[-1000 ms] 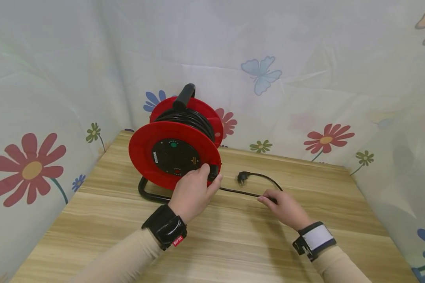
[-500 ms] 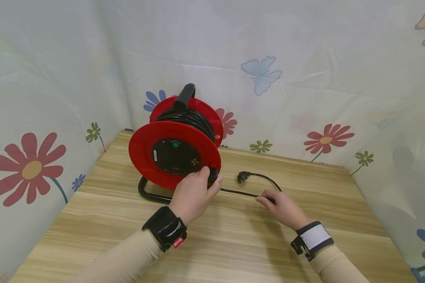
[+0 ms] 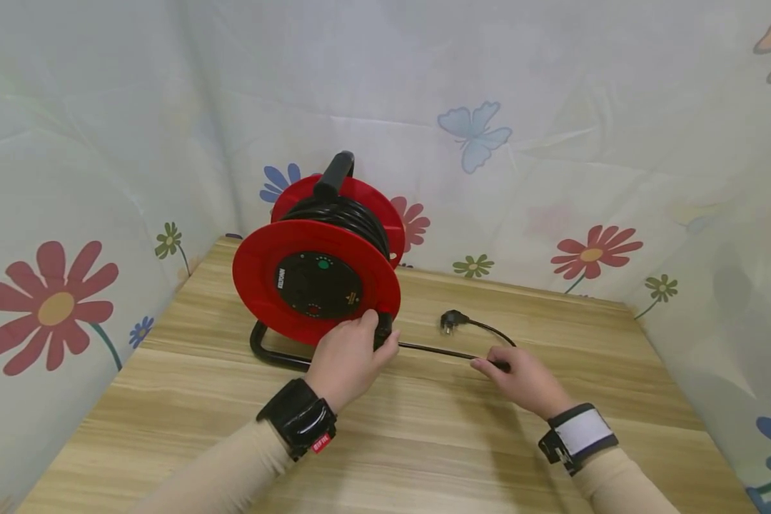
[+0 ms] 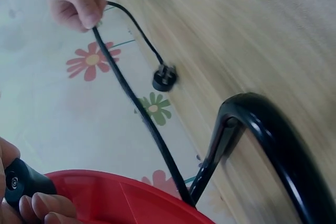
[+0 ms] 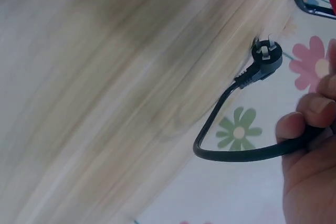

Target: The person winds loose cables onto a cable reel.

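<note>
In the head view a red cable reel (image 3: 375, 282) wound with black cable stands at the left of the table. My left hand (image 3: 349, 360) grips the black crank knob (image 3: 383, 330) at the lower right of its front disc. That knob (image 4: 32, 184) shows between the fingers in the left wrist view. A length of black cable (image 3: 433, 349) runs from the reel to my right hand (image 3: 525, 377), which pinches it. Beyond the right hand the cable curves back to a plug (image 3: 452, 321). In the right wrist view the plug (image 5: 266, 56) shows its metal prongs.
The reel has a black tube stand (image 3: 276, 355) and a black top handle (image 3: 335, 175). Under everything lies a wood-grain table (image 3: 424, 442). A pale cloth (image 3: 373, 86) printed with flowers and butterflies hangs behind and at both sides.
The reel's front disc has turned a little clockwise, with my left hand and the knob moving slightly down. My right hand went slightly left, then right; the plug has shifted right.
</note>
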Demonstrator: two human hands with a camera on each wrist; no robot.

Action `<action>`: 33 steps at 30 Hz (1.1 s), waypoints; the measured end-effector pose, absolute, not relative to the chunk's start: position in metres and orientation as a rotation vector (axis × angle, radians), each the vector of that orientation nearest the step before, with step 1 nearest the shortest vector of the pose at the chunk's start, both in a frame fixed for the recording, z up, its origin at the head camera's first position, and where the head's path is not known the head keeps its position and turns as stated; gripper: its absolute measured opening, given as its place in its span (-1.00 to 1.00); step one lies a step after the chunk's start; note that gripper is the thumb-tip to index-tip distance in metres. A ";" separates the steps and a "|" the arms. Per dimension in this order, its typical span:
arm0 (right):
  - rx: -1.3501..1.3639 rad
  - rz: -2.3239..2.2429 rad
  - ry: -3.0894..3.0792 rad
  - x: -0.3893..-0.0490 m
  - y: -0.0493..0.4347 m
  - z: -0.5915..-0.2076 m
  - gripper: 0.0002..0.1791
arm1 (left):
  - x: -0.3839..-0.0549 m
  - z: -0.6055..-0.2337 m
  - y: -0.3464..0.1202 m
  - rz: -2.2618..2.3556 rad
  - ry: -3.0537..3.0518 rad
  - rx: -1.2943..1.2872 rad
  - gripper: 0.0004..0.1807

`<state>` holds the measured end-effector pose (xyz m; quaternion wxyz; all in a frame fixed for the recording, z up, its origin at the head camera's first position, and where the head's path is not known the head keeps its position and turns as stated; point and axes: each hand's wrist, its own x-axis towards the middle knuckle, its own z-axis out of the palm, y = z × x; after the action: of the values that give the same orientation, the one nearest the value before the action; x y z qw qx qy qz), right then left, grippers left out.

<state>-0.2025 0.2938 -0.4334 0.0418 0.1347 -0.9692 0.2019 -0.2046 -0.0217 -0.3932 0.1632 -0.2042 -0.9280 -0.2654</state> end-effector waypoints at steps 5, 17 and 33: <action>0.433 0.536 -2.868 -0.200 0.307 -0.422 -0.56 | -0.203 -0.397 -0.023 -0.772 -2.647 -0.586 -0.64; 0.304 0.496 -2.873 -0.198 0.346 -0.390 -0.64 | -0.206 -0.403 -0.024 -0.786 -2.653 -0.590 -0.63; 0.171 0.441 -2.889 -0.184 0.382 -0.393 -0.53 | -0.204 -0.415 -0.027 -0.777 -2.701 -0.547 -0.65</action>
<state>-0.1837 0.3821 -0.3929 0.1069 0.0579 -0.9812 0.1498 -0.2035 -0.0274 -0.4154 0.1386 -0.1890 -0.9342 -0.2689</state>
